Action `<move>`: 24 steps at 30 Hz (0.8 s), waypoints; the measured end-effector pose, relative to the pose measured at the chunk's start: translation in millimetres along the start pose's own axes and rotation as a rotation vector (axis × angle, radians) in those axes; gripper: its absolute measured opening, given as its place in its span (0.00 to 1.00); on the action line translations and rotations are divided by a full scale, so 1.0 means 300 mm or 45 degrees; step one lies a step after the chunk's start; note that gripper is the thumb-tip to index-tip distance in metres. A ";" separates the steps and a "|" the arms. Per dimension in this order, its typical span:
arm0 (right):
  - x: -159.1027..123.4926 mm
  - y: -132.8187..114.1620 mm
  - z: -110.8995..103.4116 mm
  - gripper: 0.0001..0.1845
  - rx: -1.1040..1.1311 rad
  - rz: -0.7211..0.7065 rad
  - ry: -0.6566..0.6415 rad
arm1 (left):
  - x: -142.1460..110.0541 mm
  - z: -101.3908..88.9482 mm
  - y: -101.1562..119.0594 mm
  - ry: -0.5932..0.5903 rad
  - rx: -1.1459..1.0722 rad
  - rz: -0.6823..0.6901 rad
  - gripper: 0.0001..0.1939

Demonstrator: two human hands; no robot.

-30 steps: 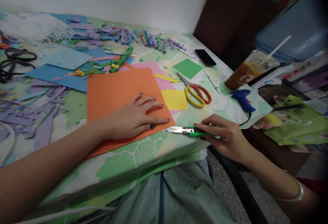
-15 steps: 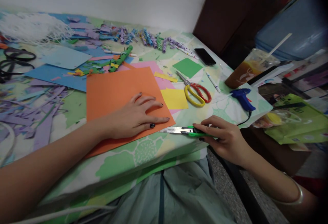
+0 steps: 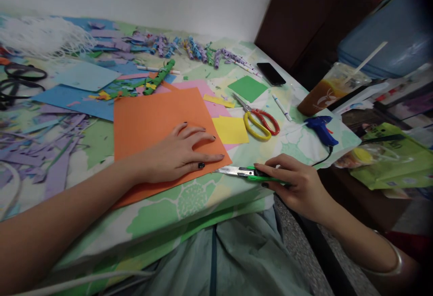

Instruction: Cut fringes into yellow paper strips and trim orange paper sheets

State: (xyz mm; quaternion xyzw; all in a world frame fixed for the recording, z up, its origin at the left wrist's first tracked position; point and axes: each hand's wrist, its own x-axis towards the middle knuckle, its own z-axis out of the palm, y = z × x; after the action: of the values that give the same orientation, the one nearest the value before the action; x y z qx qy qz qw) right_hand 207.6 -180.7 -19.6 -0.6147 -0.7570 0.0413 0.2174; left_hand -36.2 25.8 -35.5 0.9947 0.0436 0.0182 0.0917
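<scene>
My left hand (image 3: 179, 154) lies flat with fingers spread on a sheet of orange paper (image 3: 149, 115), pressing it against the table. In my right hand (image 3: 294, 183) is a green utility knife (image 3: 252, 174) with its blade out. The blade tip points left and lies at the sheet's near right edge, just below my left thumb; whether it is under the paper I cannot tell. Beyond the orange sheet are a yellow paper (image 3: 232, 130) and a pink paper (image 3: 199, 89). Scissors (image 3: 259, 122) with one red and one yellow handle lie right of the yellow paper.
A phone (image 3: 271, 74), a marker (image 3: 281, 107), a blue glue gun (image 3: 322, 130) and a leaning drink cup (image 3: 329, 90) stand or lie at the right. Purple paper strips (image 3: 30, 151), black-handled scissors (image 3: 20, 81) and white strings (image 3: 43, 36) cover the left. Decorated paper rolls (image 3: 196, 50) line the back.
The utility knife's blade tip has shifted slightly right along the near edge of the orange sheet. My left hand has stayed in place.
</scene>
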 end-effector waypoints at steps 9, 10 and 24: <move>0.016 -0.016 -0.006 0.18 -0.038 -0.052 -0.016 | -0.002 0.011 -0.007 0.055 -0.030 0.022 0.22; 0.016 -0.016 -0.005 0.18 -0.038 -0.052 -0.012 | -0.002 0.012 -0.008 0.059 -0.027 0.026 0.22; 0.010 -0.025 0.003 0.19 0.002 -0.042 -0.019 | 0.000 0.008 -0.005 0.020 0.041 0.021 0.22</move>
State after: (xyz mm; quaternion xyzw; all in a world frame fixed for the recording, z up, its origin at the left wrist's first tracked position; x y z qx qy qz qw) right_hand 199.8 -179.5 -17.2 -0.6016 -0.7687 0.0431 0.2129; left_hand -36.2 26.9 -38.2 0.9962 0.0364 0.0259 0.0752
